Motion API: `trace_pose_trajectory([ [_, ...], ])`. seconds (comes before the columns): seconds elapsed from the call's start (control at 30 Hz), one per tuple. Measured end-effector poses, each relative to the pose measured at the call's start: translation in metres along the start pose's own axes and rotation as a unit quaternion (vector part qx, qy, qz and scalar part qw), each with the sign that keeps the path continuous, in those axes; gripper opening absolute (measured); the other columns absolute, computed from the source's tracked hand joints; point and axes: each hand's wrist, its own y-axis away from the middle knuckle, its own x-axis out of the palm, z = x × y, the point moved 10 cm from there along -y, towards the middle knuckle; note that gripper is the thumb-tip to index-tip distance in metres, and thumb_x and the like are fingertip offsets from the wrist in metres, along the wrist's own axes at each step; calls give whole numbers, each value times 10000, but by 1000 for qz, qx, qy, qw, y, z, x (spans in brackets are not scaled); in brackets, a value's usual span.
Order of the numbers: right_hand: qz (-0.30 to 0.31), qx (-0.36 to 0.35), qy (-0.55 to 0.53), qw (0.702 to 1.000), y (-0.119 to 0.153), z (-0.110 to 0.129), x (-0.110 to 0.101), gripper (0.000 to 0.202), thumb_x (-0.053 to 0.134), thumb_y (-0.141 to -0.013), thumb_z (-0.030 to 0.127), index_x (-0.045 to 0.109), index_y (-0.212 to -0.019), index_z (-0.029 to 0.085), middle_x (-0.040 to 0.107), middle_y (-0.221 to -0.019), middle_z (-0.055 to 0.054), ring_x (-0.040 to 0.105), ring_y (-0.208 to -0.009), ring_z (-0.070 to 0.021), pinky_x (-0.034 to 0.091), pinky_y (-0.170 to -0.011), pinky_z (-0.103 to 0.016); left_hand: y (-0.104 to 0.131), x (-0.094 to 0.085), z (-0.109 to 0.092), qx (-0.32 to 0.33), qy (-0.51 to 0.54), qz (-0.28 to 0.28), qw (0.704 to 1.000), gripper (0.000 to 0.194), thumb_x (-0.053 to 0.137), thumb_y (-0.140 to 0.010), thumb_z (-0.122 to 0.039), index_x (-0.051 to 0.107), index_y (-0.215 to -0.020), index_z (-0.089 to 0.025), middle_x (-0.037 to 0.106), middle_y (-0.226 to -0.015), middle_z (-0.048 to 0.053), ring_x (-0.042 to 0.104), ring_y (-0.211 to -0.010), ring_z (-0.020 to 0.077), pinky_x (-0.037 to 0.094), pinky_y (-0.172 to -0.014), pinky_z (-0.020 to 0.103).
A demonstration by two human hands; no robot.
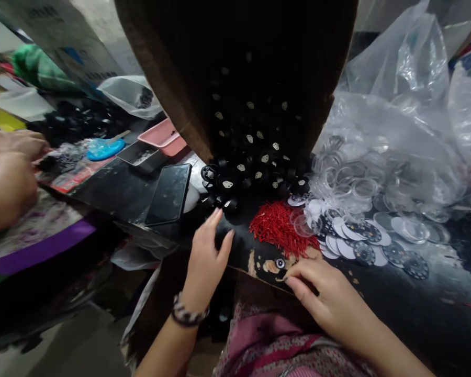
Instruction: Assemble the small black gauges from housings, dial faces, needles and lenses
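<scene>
Nearest the camera, pink patterned cloth [267, 340] shows below the table's edge, and a dark-and-light bracelet [187, 313] circles the left wrist. Here's the right hand [324, 290] at the edge of the black table [235, 251], thumb and forefinger tips close together; whether they meet or pinch anything, I can't tell. Just beside them sits a small round part [280, 263]. And the left hand [208, 256], thumb and fingers apart, nothing visible between them, reaches right up near the black round parts [227, 184]. Beyond the right hand, a heap of thin red pieces [277, 225], with white and dark discs [345, 248] alongside! Over on the left, a phone [168, 193] lies flat. Farther back, clear rings [349, 183] pile up by a plastic bag [400, 131], the black parts spill from a big dark container [180, 112], and a pink tray [163, 137] stands behind the phone. Far left, a co-worker's hand [10, 178].
</scene>
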Motion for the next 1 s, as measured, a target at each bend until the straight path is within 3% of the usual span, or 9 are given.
trace_pose_trajectory([
  [0.17, -29, 59, 28, 997, 16, -20, -16, 200, 481, -949, 244, 646, -836, 230, 690, -824, -17, 642, -777, -199, 483, -697, -316, -56, 21, -5, 0, 39, -3, 999, 381, 601, -840, -350, 629, -1177, -175, 621, -1282, 152, 473, -1294, 319, 223, -1154, 488],
  [0.33, -44, 83, -44, 995, 9, -28, -15, 203, 541, -929, 274, 651, -1094, 233, 691, -879, -24, 631, -707, -167, 502, -667, -295, -5, 34, -5, -99, 178, 50, 978, 419, 457, -934, -444, 542, -1283, -227, 655, -1236, 95, 639, -1088, 247, 497, -955, 393],
  [0.4, -48, 89, -61, 993, 2, -26, -13, 329, 598, -909, 296, 596, -1230, 227, 688, -930, -28, 614, -693, -151, 501, -657, -283, 34, 62, -15, -186, 318, 134, 920, 419, 510, -920, -449, 549, -1292, -262, 630, -1301, 71, 627, -1130, 232, 515, -944, 346],
  [0.5, -56, 44, 1, 997, -4, -11, -14, 296, 620, -903, 272, 630, -1196, 228, 675, -983, -42, 613, -836, -173, 489, -762, -306, 88, 103, -38, -316, 498, 228, 775, 449, 578, -888, -458, 549, -1314, -318, 592, -1370, 52, 608, -1179, 241, 526, -951, 341],
  [0.57, -53, -6, 89, 995, -1, 0, -14, 277, 598, -912, 244, 649, -1184, 239, 659, -998, -56, 596, -898, -189, 465, -812, -332, 106, 120, -48, -384, 575, 240, 681, 477, 546, -881, -536, 548, -1315, -338, 619, -1342, 55, 653, -1109, 248, 564, -898, 364],
  [0.63, -30, -50, 155, 986, 5, 6, -12, 305, 583, -924, 252, 636, -1225, 254, 646, -1030, -65, 586, -924, -191, 448, -827, -341, 110, 127, -50, -423, 605, 229, 635, 479, 539, -868, -576, 565, -1289, -350, 658, -1290, 43, 687, -1035, 231, 591, -839, 341],
  [0.73, -50, -38, 155, 986, 15, -10, -36, 298, 544, -963, 294, 624, -1244, 234, 657, -1064, -61, 592, -962, -178, 441, -852, -324, 99, 127, -49, -425, 595, 217, 647, 481, 615, -855, -494, 523, -1312, -377, 690, -1241, 23, 715, -942, 180, 592, -804, 266],
  [0.87, -197, 159, 264, 931, 28, -77, -109, 241, 564, -951, 350, 701, -1045, 175, 679, -1009, -90, 592, -961, -253, 420, -868, -414, 93, 125, -55, -389, 577, 220, 684, 516, 754, -759, -384, 583, -1239, -302, 704, -1209, 65, 730, -840, 184, 592, -799, 267],
  [1.0, -179, 205, 398, 876, 20, -110, -122, 356, 612, -902, 466, 681, -1105, 183, 659, -1147, -122, 544, -1041, -334, 377, -838, -457, 104, 132, -59, -408, 577, 210, 676, 447, 776, -731, -381, 675, -1153, -273, 664, -1279, 66, 684, -1034, 249, 589, -854, 320],
])
